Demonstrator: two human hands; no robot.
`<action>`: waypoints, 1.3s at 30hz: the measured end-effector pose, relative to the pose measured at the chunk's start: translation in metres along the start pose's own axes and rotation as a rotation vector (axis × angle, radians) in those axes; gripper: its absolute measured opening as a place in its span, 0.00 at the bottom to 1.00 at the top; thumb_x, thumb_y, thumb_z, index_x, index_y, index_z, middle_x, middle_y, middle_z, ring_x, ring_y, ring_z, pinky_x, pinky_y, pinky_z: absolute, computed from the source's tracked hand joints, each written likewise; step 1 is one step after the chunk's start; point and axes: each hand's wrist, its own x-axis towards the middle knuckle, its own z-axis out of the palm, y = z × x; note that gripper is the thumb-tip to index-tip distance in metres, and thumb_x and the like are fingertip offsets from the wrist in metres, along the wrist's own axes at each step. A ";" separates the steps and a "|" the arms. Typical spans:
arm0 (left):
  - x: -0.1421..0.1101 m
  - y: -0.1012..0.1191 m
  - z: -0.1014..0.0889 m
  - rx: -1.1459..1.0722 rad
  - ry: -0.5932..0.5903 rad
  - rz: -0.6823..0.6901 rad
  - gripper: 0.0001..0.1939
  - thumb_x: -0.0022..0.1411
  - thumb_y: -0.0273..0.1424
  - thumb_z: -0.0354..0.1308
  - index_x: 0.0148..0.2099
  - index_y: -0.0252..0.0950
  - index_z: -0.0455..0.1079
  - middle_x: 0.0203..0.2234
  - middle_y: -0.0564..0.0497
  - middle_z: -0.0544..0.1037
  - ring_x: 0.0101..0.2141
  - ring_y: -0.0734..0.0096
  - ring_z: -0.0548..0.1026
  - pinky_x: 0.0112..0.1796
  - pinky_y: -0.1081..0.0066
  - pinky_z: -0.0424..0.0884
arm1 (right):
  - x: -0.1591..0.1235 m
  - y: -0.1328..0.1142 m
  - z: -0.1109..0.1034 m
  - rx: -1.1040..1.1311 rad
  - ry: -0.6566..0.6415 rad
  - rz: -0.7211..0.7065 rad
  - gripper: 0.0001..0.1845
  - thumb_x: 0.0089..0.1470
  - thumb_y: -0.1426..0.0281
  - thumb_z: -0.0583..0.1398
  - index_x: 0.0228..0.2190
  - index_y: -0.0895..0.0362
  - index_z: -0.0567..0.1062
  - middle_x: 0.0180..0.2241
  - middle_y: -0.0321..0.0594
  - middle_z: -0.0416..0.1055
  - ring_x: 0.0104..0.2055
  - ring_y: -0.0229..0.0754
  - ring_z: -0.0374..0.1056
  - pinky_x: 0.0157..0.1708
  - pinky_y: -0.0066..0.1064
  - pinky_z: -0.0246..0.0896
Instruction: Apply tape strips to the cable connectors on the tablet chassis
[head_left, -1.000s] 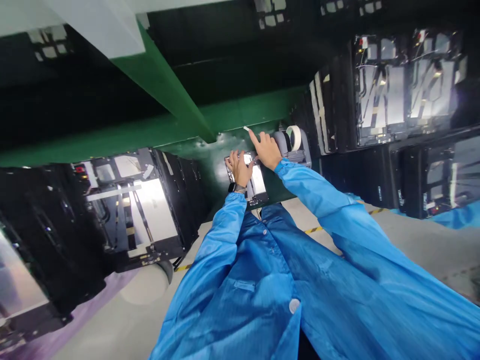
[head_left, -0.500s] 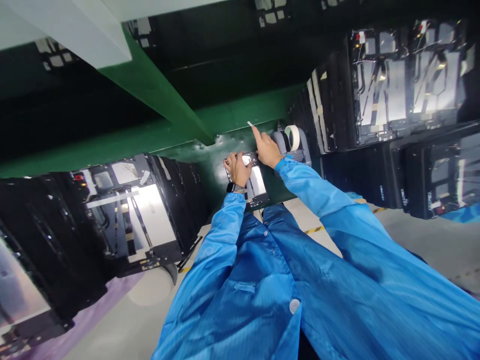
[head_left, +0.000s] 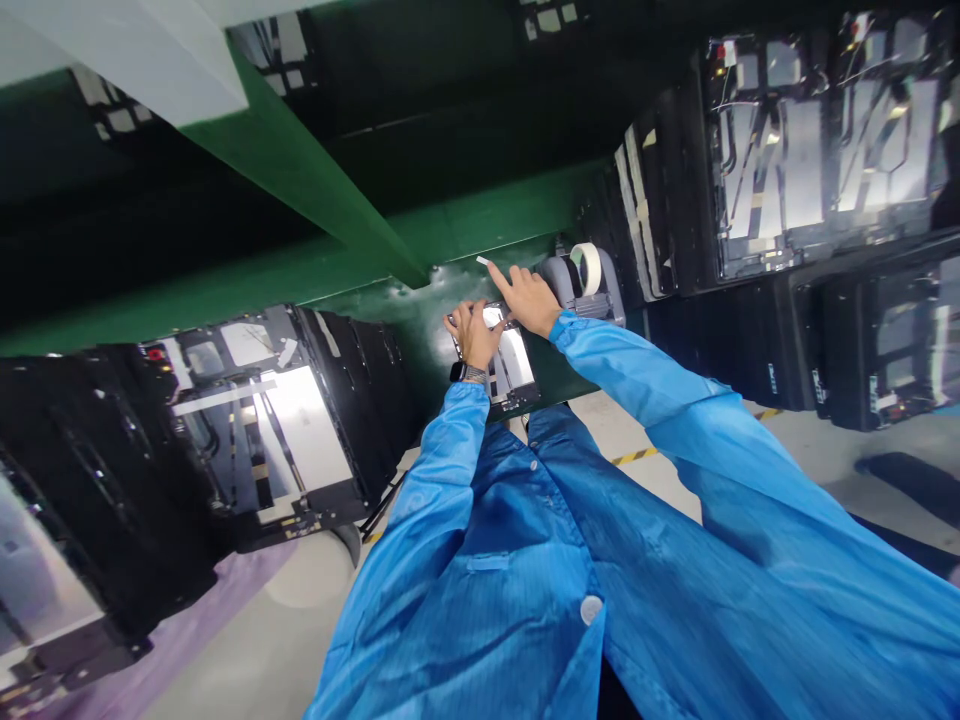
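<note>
My left hand (head_left: 475,335) rests over the upper left part of a flat electronic panel (head_left: 516,358) with a dark frame and bright silver areas, which lies on the green bench. Its fingers are bent and apart; what lies under the fingertips is hidden. My right hand (head_left: 531,300) is just right of the panel's top, index finger stretched out. A short white strip of tape (head_left: 481,260) clings to that fingertip, standing out beyond it above the bench. Right of this hand is a grey tape dispenser (head_left: 609,300) with a cream tape roll (head_left: 589,270).
On the left stands a row of similar dark panels (head_left: 262,430), packed upright. More panels (head_left: 780,170) stand to the right, with dark panels (head_left: 757,340) below them. A green beam (head_left: 315,190) slants overhead. Below the bench, yellow-black tape (head_left: 634,456) marks the floor.
My right hand has moved slightly left and down with the strip, its thumb now at the panel's upper edge. My left hand stays about where it was on the panel.
</note>
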 end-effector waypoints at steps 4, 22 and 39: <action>0.001 -0.002 0.001 -0.005 0.005 -0.002 0.25 0.68 0.42 0.62 0.65 0.43 0.71 0.61 0.39 0.72 0.65 0.47 0.65 0.71 0.43 0.44 | 0.003 0.002 -0.001 -0.014 0.020 0.013 0.55 0.63 0.61 0.65 0.76 0.61 0.41 0.60 0.65 0.66 0.58 0.66 0.65 0.56 0.53 0.66; 0.002 0.005 -0.006 -0.004 -0.035 -0.058 0.25 0.67 0.42 0.64 0.64 0.45 0.70 0.62 0.40 0.71 0.65 0.47 0.65 0.69 0.43 0.49 | -0.009 -0.005 -0.002 0.017 -0.035 0.077 0.48 0.65 0.66 0.58 0.76 0.64 0.42 0.61 0.66 0.64 0.59 0.66 0.62 0.58 0.53 0.62; 0.015 -0.002 -0.006 -0.019 -0.054 -0.074 0.22 0.63 0.43 0.69 0.57 0.45 0.73 0.59 0.42 0.73 0.63 0.48 0.66 0.68 0.47 0.48 | -0.005 0.012 -0.011 0.478 -0.239 0.045 0.50 0.59 0.78 0.61 0.75 0.56 0.45 0.43 0.46 0.80 0.43 0.50 0.77 0.49 0.40 0.71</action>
